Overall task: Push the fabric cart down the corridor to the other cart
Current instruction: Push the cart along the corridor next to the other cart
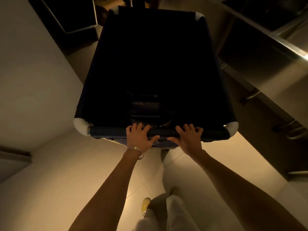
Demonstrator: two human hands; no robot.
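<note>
Our left hand [139,137] and right hand [188,137] both rest on the near rail [163,132] of the fabric cart [155,64], a dark padded bar running across the cart's closest edge. In each hand the fingers [138,126] curl over the top of the rail toward the cart's interior while the thumbs reach along its near face, pointing toward each other; the grip is closed around the bar, the two hands set near one another about its middle. A thin metal bangle [137,151] circles the left wrist, and both forearms are bare. Pale rounded corner caps [79,125] mark the ends of the rail, with a matching cap [199,15] at the far right corner. The cart is a deep bin of dark cloth; its interior is too dim to read, apart from a faint folded dark shape [145,105] low against the near wall. The cart stands directly ahead of us on a pale tiled floor [83,180], between a light wall [33,72] on the left and stainless-steel counters [283,52] on the right. A metal-framed dark unit [75,14] sits beyond the cart at upper left. Below, pale trousers [168,212] and a yellow shoe [145,204] appear blurred.
</note>
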